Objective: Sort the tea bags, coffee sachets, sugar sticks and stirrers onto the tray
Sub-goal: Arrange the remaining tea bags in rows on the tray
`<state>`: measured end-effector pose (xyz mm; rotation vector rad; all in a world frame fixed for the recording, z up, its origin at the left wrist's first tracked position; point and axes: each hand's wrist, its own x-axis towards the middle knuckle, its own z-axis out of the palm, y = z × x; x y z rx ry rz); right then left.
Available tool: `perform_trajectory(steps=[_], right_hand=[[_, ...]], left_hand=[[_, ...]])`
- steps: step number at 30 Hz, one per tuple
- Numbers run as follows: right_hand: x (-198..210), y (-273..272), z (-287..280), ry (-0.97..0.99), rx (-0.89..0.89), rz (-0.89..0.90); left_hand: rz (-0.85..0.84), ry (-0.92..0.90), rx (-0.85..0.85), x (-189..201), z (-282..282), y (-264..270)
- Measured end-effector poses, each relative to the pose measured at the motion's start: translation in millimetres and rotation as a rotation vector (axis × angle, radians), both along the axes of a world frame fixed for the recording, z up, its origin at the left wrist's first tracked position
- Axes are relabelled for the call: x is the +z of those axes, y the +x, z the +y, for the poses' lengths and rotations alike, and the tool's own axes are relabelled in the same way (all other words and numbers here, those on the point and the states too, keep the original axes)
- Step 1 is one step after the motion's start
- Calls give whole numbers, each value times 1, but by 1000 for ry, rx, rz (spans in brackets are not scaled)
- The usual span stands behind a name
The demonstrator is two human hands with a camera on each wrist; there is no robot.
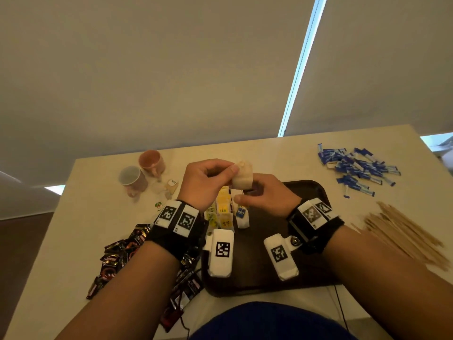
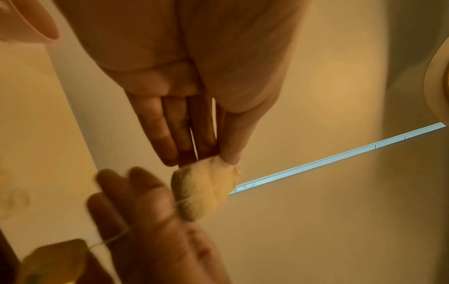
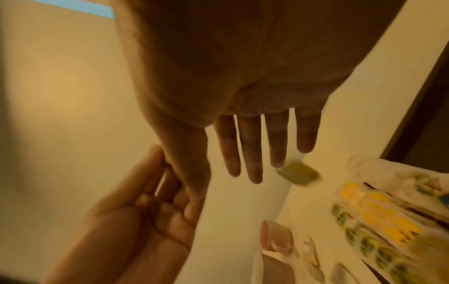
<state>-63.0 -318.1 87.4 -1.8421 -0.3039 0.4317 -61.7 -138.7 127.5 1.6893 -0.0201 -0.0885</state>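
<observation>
My left hand (image 1: 232, 169) pinches the top of a pale tea bag (image 1: 242, 176) between thumb and fingertips above the dark brown tray (image 1: 308, 190). In the left wrist view that tea bag (image 2: 204, 192) hangs from my left hand (image 2: 218, 159), and its string runs across my right hand's fingers (image 2: 136, 203) down to a yellow-green tag (image 2: 55, 257). Just below the bag, my right hand (image 1: 255, 192) has straight, spread fingers (image 3: 250, 153), with the blurred tag (image 3: 298, 173) beside them. A row of tea bags (image 1: 224, 212) stands on the tray's left part.
Dark coffee sachets (image 1: 117, 256) are heaped left of the tray. Blue sugar sticks (image 1: 358, 168) lie far right, wooden stirrers (image 1: 402, 231) near right. Two pink mugs (image 1: 152, 161) (image 1: 132, 179) and loose tea bags (image 1: 171, 185) sit far left.
</observation>
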Motion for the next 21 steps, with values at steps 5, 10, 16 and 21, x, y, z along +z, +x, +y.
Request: perform_trajectory(steps=[5, 10, 16, 21], right_hand=[[-8, -17, 10, 61, 26, 80], [-4, -27, 14, 196, -10, 293], [-6, -28, 14, 182, -44, 283], [-5, -24, 11, 117, -127, 251]], left_hand=[[46, -103, 33, 5, 0, 4], [70, -145, 59, 6, 0, 3], [94, -198, 82, 10, -4, 7], [131, -245, 73, 14, -4, 6]])
